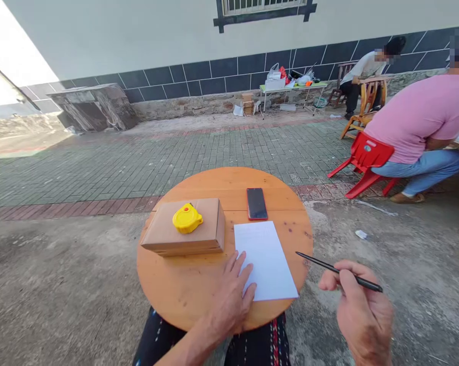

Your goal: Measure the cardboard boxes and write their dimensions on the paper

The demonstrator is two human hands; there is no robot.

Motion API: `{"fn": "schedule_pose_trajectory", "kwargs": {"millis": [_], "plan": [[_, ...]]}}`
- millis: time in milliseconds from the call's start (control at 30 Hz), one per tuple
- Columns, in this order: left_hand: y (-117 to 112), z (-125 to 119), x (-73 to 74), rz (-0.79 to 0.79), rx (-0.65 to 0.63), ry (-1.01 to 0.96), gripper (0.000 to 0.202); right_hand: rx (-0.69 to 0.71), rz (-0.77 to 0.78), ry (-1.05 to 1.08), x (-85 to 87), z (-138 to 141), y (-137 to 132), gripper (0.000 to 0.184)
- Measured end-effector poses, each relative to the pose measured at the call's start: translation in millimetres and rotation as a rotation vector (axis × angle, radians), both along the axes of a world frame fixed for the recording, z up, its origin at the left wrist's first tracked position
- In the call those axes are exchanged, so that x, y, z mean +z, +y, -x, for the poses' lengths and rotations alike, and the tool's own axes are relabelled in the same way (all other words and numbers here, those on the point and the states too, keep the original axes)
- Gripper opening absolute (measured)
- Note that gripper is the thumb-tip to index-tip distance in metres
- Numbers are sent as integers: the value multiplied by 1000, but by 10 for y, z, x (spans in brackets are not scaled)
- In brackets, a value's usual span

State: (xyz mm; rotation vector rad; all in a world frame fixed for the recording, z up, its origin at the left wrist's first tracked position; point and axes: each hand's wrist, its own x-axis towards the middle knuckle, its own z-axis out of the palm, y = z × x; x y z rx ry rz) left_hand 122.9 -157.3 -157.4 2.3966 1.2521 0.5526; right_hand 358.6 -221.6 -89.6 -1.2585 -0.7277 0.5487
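My left hand (233,292) lies with fingers spread on the left edge of a sheet of white paper (267,264), which rests on a round wooden table (195,290). Off the table's right side, my right hand (361,305) grips a black pen (324,264) in mid-air, its tip pointing left toward the paper. Behind the paper is a phone (256,204) with a dark screen and red edge. A closed cardboard box (206,241) sits on the left of the table, and a yellow tape measure (186,218) rests on top of it.
On the right, a person in a pink shirt (420,122) sits on a red chair (370,152). Farther back another person (367,71) sits near wooden chairs (367,104). A cluttered folding table (294,89) stands by the wall. Crumpled paper (361,234) lies on the ground.
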Motion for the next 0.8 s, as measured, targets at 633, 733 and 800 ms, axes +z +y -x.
{"fn": "schedule_pose_trajectory", "kwargs": {"millis": [633, 733, 800], "plan": [[-19, 24, -139, -184, -35, 94, 43, 218, 172, 79, -278, 302, 525, 31], [-24, -2, -104, -169, 20, 47, 40, 262, 222, -35, -319, 473, 673, 25], [-16, -12, -86, -160, 41, 24, 40, 294, 237, -91, -330, 593, 792, 24]]}}
